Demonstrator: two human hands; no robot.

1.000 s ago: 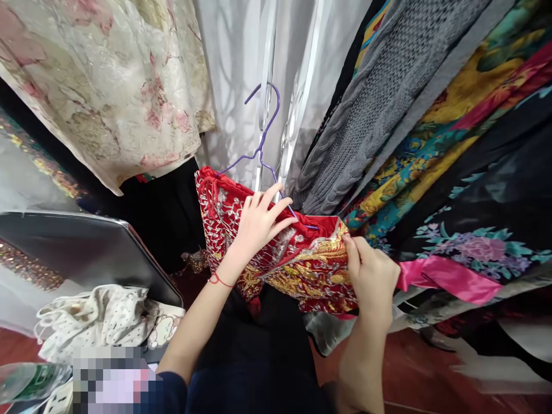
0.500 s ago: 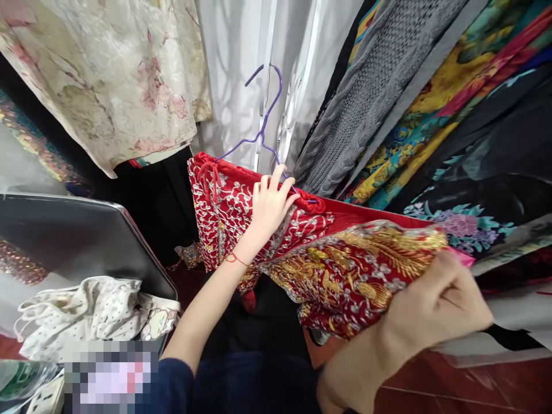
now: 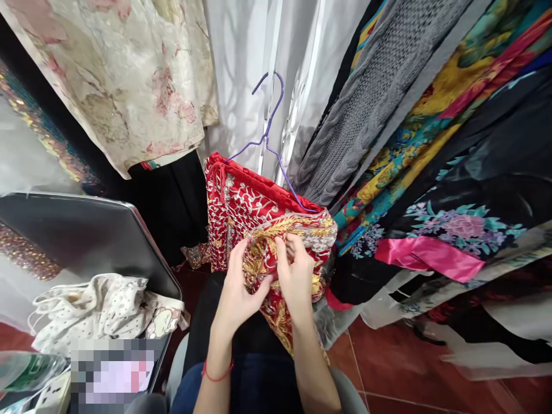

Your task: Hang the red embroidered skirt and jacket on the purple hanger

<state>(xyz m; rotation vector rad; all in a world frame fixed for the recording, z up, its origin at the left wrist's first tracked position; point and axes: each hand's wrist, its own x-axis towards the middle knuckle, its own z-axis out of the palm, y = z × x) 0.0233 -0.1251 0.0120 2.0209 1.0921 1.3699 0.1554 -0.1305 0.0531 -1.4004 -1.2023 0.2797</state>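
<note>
A red garment with silver and gold embroidery [image 3: 241,198] hangs in front of me on a purple wire hanger [image 3: 268,129], whose arms run into its red-lined top edge. Part of the cloth is folded across the front, gold embroidery outward. My left hand [image 3: 239,287] curls round the left side of that folded part, thumb below. Close beside it, my right hand [image 3: 295,273] pinches the folded cloth between thumb and bent fingers. Some of both hands' fingertips are hidden in the cloth.
A cream floral garment [image 3: 159,98] hangs at left above a dark panel [image 3: 81,247] and a dotted white cloth [image 3: 95,310]. On the right hang a grey cable knit [image 3: 371,109], patterned garments [image 3: 457,86] and a pink ribbon [image 3: 431,256]. A bottle [image 3: 30,368] lies lower left.
My right hand drew the garment's right part out to the right, then brought it back over the front. My left hand has left the hanger's right arm and moved down to the folded cloth.
</note>
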